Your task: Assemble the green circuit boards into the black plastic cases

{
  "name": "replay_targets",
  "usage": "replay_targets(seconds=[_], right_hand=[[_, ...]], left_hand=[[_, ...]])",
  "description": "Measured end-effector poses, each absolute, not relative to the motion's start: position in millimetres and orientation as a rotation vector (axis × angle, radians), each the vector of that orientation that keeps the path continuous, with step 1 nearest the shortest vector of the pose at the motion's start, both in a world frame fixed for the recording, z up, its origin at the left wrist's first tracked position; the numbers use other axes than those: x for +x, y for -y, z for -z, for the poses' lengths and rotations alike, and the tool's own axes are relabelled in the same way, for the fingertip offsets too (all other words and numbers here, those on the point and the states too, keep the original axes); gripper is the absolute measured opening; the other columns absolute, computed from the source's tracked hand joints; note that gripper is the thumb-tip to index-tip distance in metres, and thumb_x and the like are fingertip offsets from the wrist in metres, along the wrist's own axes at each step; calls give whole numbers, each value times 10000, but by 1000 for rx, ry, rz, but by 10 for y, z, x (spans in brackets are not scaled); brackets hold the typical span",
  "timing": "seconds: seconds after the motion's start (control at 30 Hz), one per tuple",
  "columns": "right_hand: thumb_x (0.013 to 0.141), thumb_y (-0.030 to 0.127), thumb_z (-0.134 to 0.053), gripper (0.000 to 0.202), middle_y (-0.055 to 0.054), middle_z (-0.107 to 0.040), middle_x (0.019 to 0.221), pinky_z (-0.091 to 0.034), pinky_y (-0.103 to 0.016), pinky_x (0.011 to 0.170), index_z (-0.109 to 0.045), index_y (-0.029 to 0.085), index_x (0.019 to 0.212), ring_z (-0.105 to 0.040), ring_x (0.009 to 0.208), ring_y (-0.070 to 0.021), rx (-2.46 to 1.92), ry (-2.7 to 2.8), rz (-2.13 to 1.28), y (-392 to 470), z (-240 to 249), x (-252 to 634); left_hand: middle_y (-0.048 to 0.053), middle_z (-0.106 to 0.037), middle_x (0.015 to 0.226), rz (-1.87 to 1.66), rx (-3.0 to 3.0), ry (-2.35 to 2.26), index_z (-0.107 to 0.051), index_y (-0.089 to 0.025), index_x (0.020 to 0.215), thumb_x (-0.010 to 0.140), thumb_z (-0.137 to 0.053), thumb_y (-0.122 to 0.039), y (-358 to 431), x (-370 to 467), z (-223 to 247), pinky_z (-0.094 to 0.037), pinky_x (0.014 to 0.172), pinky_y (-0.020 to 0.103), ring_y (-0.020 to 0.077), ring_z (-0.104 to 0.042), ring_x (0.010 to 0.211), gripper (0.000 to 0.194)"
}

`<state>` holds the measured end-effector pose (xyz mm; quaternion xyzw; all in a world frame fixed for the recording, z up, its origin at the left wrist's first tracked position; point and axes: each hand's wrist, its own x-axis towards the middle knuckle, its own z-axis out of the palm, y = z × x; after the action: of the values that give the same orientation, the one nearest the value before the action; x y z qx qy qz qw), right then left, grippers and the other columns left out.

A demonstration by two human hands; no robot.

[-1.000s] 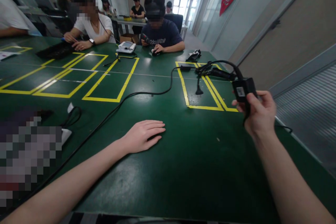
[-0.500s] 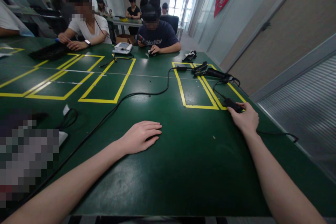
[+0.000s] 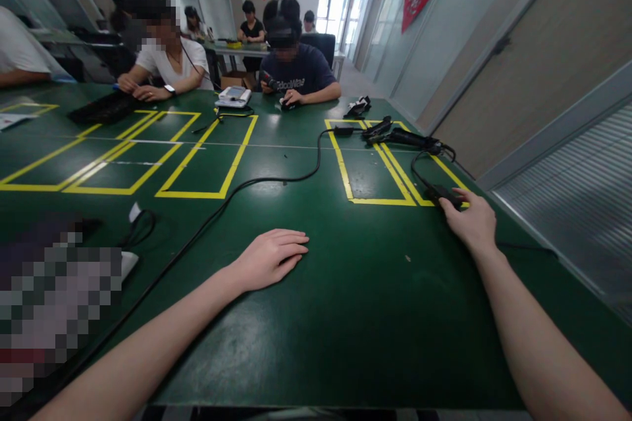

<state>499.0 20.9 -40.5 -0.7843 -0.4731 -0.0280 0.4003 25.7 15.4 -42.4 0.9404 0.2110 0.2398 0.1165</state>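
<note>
My left hand [image 3: 274,259] lies flat on the green table [image 3: 345,316], palm down, with its fingers stretched to the right and nothing held. At the right, my right hand [image 3: 471,218] grips a small black cable box [image 3: 443,195] between thumb and fingers. A cord runs from that box up to a bundle of black cables [image 3: 407,138]. Another black adapter [image 3: 344,131] lies left of the bundle, and its long cord [image 3: 247,181] curves across the table to the lower left, passing left of my left hand.
Yellow tape [image 3: 190,195] marks rectangles on the table. A white device [image 3: 234,97] and a black tray [image 3: 103,108] stand across it, near seated people. Pixelated items [image 3: 59,309] lie at the left, beside a looped cable [image 3: 143,229]. A glass wall borders the right.
My right hand and the black cable box have shifted slightly to the right. The whole view has moved a little; my left hand keeps its flat pose on the table.
</note>
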Motion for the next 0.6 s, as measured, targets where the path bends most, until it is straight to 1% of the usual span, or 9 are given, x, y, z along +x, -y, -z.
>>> replay_targets(seconds=[0.03,0.1,0.2,0.27,0.37,0.43,0.53,0.6], right_hand=[[779,388,-645,247,-131,-675,851,-474,-452,805,-645,200,939,-613,719,-277,-2017,1139,56,-203,382,4975],[825,380,-600,225,-79,-650,718,-464,-429,777,-641,205,961,-588,630,-253,-2070,1027,25,-190,343,4947],[873,356,-557,174,-9,-532,495,-461,-415,779,-618,218,959,-609,647,-281,-2107,920,-17,-172,301,4927],[887,339,-550,151,8,-498,443,-476,-405,741,-595,214,959,-619,609,-282,-2120,851,-62,-169,287,4932],[907,326,-539,161,-9,-543,485,-479,-366,590,-578,185,974,-595,461,-245,-2124,744,-150,-174,293,4947],[920,322,-530,185,-38,-583,540,-457,-338,509,-595,161,983,-585,411,-224,-2119,700,-180,-177,308,4949],[960,309,-459,275,-80,-641,639,-444,-301,465,-636,119,1051,-591,411,-199,-2113,693,-182,-169,324,4926],[983,295,-406,354,-125,-698,756,-459,-293,469,-635,90,1156,-591,421,-181,-2114,709,-186,-156,319,4896]], left_hand=[[91,-764,1283,-701,2753,-621,-767,-179,1136,1040,-541,-201,-154,257,421,-569,1094,411,221,-711,1230,246],[91,-765,1281,-703,2754,-623,-767,-182,1131,1038,-547,-204,-153,258,415,-572,1089,412,223,-712,1230,240],[89,-767,1278,-701,2759,-619,-764,-182,1130,1032,-553,-198,-154,258,409,-576,1082,412,225,-715,1224,233],[86,-767,1277,-701,2759,-618,-762,-184,1132,1034,-549,-196,-155,258,408,-574,1086,411,222,-718,1218,235],[87,-767,1276,-706,2757,-622,-762,-185,1132,1034,-552,-200,-159,260,417,-571,1090,410,223,-718,1218,233],[89,-766,1278,-705,2755,-622,-762,-183,1130,1033,-554,-202,-160,262,426,-571,1086,412,224,-716,1222,230],[93,-766,1278,-706,2743,-628,-764,-177,1126,1030,-557,-203,-155,263,432,-568,1089,416,227,-714,1223,230],[91,-765,1280,-700,2731,-643,-766,-184,1133,1030,-558,-205,-146,264,430,-558,1100,412,226,-710,1230,233]])
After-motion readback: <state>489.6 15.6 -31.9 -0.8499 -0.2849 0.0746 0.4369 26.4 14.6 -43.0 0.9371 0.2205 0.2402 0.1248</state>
